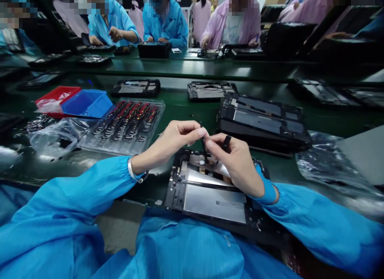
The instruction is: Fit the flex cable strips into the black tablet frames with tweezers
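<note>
Directly before me lies an opened tablet (pixel 216 203), its back off, showing silver panels and a dark frame. Above its far edge, my left hand (pixel 180 137) is closed in a pinch at the upper end of a thin black strip (pixel 205 146). My right hand (pixel 234 159), a black ring on one finger, pinches the same strip close beside the left fingertips. The strip hangs down toward a small white connector (pixel 202 162) in the tablet; whether it is attached there cannot be made out. Fingers hide part of it.
To the left stand a clear tray (pixel 129 125) of small parts, a blue bin (pixel 87 103), a red bin (pixel 57 97) and a plastic bag (pixel 60 139). Stacked tablets (pixel 261 119) rise at the right, near clear plastic film (pixel 330 163). Co-workers sit across the green line.
</note>
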{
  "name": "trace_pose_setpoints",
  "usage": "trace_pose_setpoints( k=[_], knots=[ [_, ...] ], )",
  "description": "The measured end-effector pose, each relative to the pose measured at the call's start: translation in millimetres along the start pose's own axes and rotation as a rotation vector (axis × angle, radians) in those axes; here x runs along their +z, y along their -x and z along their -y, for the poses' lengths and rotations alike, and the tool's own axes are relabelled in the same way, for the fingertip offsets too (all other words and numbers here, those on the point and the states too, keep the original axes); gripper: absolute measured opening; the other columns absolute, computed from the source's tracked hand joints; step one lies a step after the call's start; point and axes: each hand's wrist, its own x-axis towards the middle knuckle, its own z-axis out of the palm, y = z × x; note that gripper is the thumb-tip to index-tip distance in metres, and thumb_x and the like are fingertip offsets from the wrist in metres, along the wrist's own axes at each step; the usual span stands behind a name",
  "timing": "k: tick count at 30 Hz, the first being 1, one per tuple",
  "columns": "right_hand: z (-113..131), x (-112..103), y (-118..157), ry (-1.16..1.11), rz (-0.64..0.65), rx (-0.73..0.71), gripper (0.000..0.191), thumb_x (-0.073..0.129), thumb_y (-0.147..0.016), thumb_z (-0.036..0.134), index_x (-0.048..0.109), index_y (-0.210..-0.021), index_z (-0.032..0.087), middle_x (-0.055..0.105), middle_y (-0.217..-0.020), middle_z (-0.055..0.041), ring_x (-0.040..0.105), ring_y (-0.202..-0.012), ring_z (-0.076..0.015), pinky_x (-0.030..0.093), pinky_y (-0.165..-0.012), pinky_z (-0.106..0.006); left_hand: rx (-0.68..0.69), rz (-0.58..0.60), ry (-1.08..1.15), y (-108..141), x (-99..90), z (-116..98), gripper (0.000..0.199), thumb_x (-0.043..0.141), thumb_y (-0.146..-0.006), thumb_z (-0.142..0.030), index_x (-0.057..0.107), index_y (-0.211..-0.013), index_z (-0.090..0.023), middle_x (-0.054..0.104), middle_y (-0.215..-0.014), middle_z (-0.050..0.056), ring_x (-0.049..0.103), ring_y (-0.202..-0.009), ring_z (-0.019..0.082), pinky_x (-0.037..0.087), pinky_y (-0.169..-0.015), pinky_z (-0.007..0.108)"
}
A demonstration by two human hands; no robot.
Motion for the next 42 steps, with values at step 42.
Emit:
trace_pose_setpoints(
  k=[42],
  knots=[
    [4.7, -20.2, 13.0, 0.133, 0.09, -0.121, 0.021, 0.07, -0.09, 0.036, 0.068, -0.078, 0.019, 0.065, -0.074, 0.0, 0.055, -0.07, -0.0135, 0.044, -0.069, -0.031, 0.014, -0.158, 0.046, 19.7, 32.7, -6.0, 0.04, 0.063, -0.097, -0.041, 0.062, -0.066, -0.015, 0.062, -0.071, 0.002, 0.055, -0.065, 0.012, 0.045, -0.058, 0.022]
  ],
)
